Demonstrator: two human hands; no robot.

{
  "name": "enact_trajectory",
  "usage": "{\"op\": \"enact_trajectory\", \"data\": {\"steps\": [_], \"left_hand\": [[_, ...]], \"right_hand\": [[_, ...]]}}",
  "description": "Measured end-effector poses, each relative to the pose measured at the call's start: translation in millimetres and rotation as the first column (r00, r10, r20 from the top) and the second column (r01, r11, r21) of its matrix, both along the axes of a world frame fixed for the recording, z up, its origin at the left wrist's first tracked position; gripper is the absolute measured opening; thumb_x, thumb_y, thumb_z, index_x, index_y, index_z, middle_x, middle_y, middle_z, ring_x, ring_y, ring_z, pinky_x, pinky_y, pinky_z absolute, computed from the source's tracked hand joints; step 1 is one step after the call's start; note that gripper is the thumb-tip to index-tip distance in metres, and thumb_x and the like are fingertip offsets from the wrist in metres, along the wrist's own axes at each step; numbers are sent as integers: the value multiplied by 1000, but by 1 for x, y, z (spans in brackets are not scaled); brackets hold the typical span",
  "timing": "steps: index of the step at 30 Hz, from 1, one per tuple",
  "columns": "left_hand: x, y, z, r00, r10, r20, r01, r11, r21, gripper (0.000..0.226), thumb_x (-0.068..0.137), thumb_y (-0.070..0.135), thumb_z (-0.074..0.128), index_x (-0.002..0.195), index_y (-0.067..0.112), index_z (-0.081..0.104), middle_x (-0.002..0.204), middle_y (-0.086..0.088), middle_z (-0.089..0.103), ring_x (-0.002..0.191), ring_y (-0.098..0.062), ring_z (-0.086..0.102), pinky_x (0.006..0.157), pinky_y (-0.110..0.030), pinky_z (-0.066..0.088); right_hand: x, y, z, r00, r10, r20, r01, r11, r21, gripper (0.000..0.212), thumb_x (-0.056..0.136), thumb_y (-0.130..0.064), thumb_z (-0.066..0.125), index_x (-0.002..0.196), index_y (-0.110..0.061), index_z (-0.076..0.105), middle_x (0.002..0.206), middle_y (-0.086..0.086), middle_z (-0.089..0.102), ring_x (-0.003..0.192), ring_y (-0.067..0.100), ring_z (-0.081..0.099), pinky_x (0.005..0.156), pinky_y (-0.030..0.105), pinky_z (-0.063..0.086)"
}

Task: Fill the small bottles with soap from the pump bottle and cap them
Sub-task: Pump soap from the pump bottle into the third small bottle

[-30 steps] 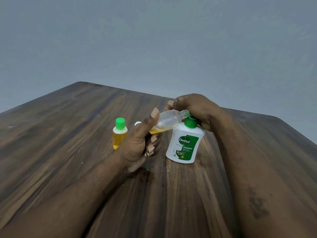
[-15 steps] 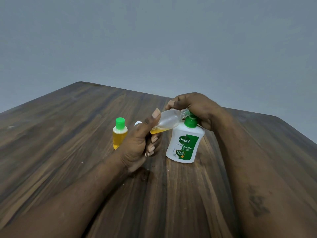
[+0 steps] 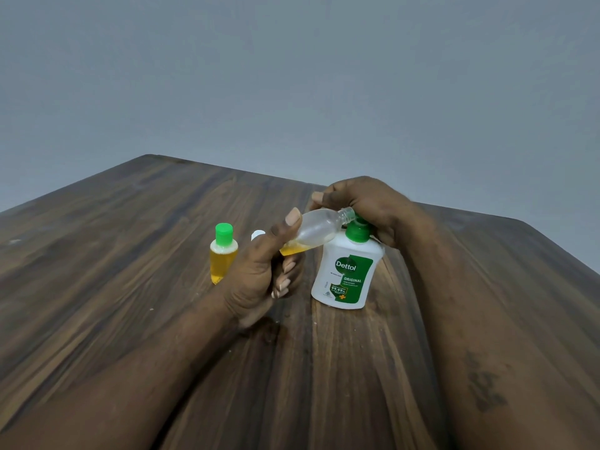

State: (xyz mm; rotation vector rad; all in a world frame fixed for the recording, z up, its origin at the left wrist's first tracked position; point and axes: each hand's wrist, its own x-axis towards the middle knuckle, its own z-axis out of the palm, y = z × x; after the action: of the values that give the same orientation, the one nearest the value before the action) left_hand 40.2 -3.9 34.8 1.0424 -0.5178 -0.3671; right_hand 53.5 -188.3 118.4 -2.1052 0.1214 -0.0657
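Left hand (image 3: 259,274) wraps fingers and thumb round the small clear plastic bottle (image 3: 316,227), tilted, its open mouth by the green pump head (image 3: 357,233). Right hand (image 3: 367,206) curls over the top of the white plastic pump bottle with a green label (image 3: 344,271) on the dark wooden tabletop (image 3: 130,254). The small bottle looks light, thin and squashy, so a soft hold round its middle seems best. A full yellow bottle with a green cap (image 3: 223,251) and a small white cap (image 3: 257,234) stand beside, out of the way.

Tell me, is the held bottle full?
No, mostly empty: the tilted bottle in the left hand shows only a little yellow soap at its base.
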Motion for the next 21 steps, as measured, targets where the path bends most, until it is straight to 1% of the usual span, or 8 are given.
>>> {"op": "enact_trajectory", "data": {"steps": [3,5,7,9,11,14,17,21], "left_hand": [[0,0,0,1000,18,9,-18,1000,9,42,88,53,58,76,14,46,45,12,53,37,-2,50,40,-12,39],[1,-1,-1,999,33,12,-33,999,13,46,93,53,60,74,14,45,44,12,50,36,-3,46,40,-13,37],[2,-1,-3,999,31,7,-31,999,14,45,91,55,61,75,16,46,45,13,51,37,-2,47,40,-12,37],[2,0,-2,1000,20,4,-20,1000,11,39,87,57,59,78,20,49,48,16,54,39,0,51,41,-10,39],[0,2,-1,1000,13,-2,-13,1000,-3,34,82,54,55,78,21,49,48,16,54,39,0,51,41,-10,38],[-3,4,2,1000,16,-2,-16,1000,-17,36,80,54,56,75,20,46,44,15,49,35,-1,45,39,-11,35],[-6,4,4,1000,28,-5,-28,1000,-10,48,90,55,66,70,18,43,41,13,43,31,-3,37,36,-13,31],[-6,2,5,1000,27,4,-27,1000,-13,42,81,52,56,66,15,41,39,10,40,30,-4,35,35,-14,30]], "right_hand": [[0,-1,5,997,-1,78,5,999,-47,25,93,-37,75,88,-14,82,96,4,79,93,30,69,98,56,54],[-3,-1,11,988,-2,151,11,998,-63,25,95,-36,73,93,-12,81,72,-12,73,77,15,61,79,43,53],[-5,-1,14,980,11,198,4,997,-75,24,98,-33,70,97,-10,78,58,-20,65,70,8,54,73,30,43],[-6,2,12,982,27,188,-13,997,-74,23,98,-32,70,96,-10,78,62,-18,68,74,11,57,75,34,47],[-4,3,6,993,20,119,-16,999,-34,24,95,-30,73,93,-7,79,86,1,78,86,23,65,90,50,54],[-3,3,-2,999,-42,19,41,998,49,17,91,-25,77,80,-12,82,106,15,78,100,37,70,104,56,52],[1,0,-1,999,-21,40,21,1000,-3,21,89,-34,78,79,-16,83,103,11,79,110,43,69,105,59,53],[-3,0,12,986,-7,168,21,996,-82,28,92,-38,76,93,-11,80,72,-8,71,77,16,63,77,35,51]]}}
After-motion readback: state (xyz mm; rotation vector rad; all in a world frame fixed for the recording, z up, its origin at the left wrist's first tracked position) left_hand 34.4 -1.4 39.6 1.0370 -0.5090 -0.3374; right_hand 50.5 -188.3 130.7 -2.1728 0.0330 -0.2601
